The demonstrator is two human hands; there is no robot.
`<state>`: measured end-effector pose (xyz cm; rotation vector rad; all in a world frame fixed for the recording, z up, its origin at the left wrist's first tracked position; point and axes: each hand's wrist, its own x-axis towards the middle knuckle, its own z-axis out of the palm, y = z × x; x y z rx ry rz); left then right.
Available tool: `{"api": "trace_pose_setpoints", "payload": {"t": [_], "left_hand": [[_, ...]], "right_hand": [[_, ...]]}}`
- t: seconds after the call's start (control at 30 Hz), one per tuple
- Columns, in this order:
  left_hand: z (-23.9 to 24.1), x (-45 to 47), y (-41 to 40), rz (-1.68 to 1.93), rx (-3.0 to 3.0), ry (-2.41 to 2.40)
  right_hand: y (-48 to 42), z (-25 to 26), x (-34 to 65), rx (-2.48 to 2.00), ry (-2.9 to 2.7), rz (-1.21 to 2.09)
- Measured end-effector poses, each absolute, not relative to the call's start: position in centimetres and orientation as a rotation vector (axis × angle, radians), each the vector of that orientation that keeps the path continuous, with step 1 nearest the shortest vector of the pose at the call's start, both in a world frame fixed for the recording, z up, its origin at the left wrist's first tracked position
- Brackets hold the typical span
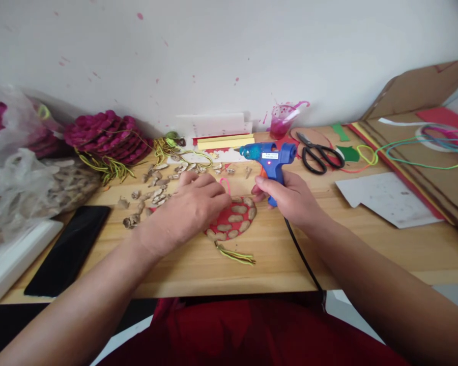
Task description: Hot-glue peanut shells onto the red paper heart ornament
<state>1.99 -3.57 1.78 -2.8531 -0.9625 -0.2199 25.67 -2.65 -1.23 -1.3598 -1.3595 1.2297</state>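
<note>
My right hand (290,197) is closed round the handle of a blue glue gun (273,161), its nozzle aimed left and its small light glowing. From the handle a black cord runs down over the table edge. On the table lies a red disc (226,219) with peanut shells set on it, a pink loop at its top and a yellow-green tassel (236,254) at its bottom. My left hand (196,203) lies over the disc's left part, its fingers bent close together. Its fingertips are hidden, so what they pinch is not visible. Loose shells (160,194) are scattered beyond that hand.
Black scissors (320,152) and a cup of pink liquid (284,121) are at the back. Stacked purple pieces (109,136), a bag of peanuts (70,185) and a phone (68,249) are on the left. Cardboard (420,147) and coloured cords (412,147) occupy the right.
</note>
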Motion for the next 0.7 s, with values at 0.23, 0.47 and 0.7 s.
{"api": "trace_pose_setpoints", "payload": {"t": [0.23,0.47,0.7], "left_hand": [[1.0,0.7,-3.2,-0.438,-3.005,-1.015],[0.2,0.4,-3.1,-0.493,-2.985,-1.165],[-1.0,0.4,-2.9,-0.513,-2.981,-1.173]], "right_hand": [[-2.6,-1.3,25.7,-1.393,-1.366,1.237],[-2.4,-1.4,25.7,-1.368,-1.349,1.244],[-2.3,-1.2,25.6,-1.395,-1.364,1.234]]}}
